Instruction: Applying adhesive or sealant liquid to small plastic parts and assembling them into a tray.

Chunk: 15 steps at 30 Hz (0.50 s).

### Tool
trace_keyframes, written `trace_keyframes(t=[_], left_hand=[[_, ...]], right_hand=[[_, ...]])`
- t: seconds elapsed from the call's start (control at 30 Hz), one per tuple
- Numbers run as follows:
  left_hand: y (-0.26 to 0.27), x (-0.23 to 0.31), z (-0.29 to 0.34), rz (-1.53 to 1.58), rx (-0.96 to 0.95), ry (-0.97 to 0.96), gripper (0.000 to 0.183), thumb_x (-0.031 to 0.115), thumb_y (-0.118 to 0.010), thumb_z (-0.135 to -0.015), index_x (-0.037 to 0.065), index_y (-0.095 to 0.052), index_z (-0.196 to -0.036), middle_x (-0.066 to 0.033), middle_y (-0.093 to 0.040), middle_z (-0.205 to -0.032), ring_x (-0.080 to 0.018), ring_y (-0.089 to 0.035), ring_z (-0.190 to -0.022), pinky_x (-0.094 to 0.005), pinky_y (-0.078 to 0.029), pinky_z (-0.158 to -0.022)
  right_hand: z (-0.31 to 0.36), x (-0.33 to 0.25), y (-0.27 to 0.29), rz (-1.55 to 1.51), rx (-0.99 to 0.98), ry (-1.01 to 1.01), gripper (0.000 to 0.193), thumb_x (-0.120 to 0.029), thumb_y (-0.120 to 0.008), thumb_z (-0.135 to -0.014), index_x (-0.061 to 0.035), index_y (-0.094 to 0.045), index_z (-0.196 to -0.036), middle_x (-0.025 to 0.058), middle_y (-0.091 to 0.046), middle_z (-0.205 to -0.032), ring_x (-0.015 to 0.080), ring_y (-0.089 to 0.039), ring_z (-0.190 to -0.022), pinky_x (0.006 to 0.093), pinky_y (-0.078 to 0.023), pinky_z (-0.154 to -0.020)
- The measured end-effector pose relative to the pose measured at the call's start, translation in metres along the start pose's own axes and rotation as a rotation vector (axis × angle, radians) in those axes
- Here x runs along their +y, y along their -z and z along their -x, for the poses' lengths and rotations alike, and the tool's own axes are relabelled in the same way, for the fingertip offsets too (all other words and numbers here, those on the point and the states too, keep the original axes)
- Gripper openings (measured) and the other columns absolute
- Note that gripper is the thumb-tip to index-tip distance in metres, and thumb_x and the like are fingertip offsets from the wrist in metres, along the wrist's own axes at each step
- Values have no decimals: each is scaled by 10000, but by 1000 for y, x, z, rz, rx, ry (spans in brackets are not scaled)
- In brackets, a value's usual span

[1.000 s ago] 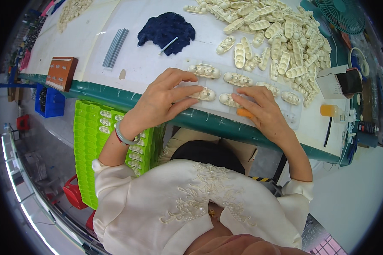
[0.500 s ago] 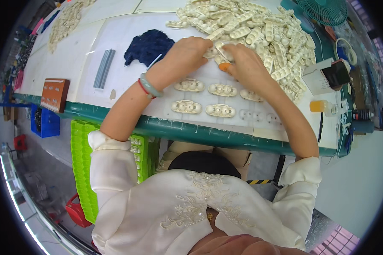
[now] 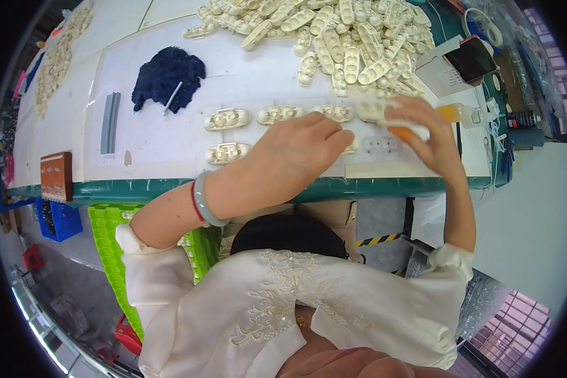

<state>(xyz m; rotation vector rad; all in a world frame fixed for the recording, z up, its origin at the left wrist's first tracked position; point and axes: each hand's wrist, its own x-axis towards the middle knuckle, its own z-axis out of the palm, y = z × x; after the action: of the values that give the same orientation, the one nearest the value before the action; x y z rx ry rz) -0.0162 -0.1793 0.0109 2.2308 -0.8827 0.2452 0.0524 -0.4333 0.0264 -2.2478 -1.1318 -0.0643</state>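
Note:
My right hand, blurred by motion, has its fingertips on one end of a cream pod-shaped piece at the right end of the upper row. An orange cover sits on its thumb. My left hand is curled palm down over the lower row. Beyond its fingertips shows the end of another cream pod-shaped piece; the rest is hidden. Similar pieces with round hollows lie in the upper row, and one is at the left of the lower row. A clear holder lies below my right hand.
A big heap of cream pieces covers the back of the table. To the left are a dark blue fluffy clump, grey sticks and a brown block. A phone and an orange-liquid bottle stand right.
Both hands have come away from the heap toward the near rows, my left hand to the lower row, my right to the upper row's right end. The whole view has shifted.

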Motion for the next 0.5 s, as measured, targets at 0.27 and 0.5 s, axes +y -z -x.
trace_keyframes(t=[0.27, 0.5], left_hand=[[-10, 0, 4, -34, -144, -12, 257, 53, -666, -702, 33, -606, -952, -107, -603, -989, -282, -584, -885, -334, -495, -718], [-21, 12, -18, -28, -15, 83, 292, 110, -693, -716, 41, -608, -987, -116, -603, -991, -296, -585, -876, -351, -494, -728]], right_hand=[[47, -8, -4, -25, -25, -74, 326, 46, -606, -723, -93, -619, -1018, 74, -572, -1102, 262, -541, -916, 343, -458, -752], [45, -6, 5, 182, -198, 39, 420, 67, -577, -649, -104, -616, -1031, 31, -535, -1202, 230, -521, -934, 321, -432, -827]])
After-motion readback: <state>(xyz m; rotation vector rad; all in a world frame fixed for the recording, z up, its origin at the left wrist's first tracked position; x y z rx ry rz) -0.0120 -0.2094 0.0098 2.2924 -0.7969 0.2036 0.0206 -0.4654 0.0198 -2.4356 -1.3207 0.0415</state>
